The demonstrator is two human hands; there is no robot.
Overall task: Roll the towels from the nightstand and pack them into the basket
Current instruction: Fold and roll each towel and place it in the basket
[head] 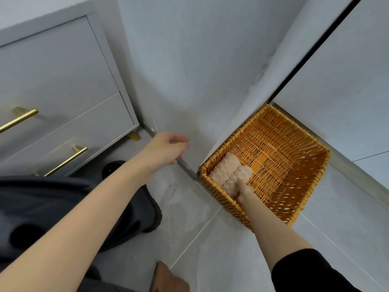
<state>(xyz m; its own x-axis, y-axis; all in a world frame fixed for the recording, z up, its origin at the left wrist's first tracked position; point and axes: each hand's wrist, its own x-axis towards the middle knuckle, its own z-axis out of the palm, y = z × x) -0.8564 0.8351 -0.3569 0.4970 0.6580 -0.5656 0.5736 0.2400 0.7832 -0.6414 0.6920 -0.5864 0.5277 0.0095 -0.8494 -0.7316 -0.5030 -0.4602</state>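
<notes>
An orange wicker basket [305, 157] stands on the floor in the corner where two walls meet. Two pale pink rolled towels lie side by side against its near-left wall: one [224, 165] closer to the wall, the other [236, 179] beside it. My right hand [243, 189] reaches down into the basket and grips the near end of the second roll. My left hand [168, 147] hangs in the air by the wall, left of the basket, its fingers loosely curled and holding nothing.
The white nightstand [63, 98] with gold drawer handles [19, 119] stands at the left. Dark trousers [52, 207] and a dark shoe fill the lower left. A brown slipper [168, 279] shows at the bottom edge. Grey floor tiles [210, 239] lie in front of the basket.
</notes>
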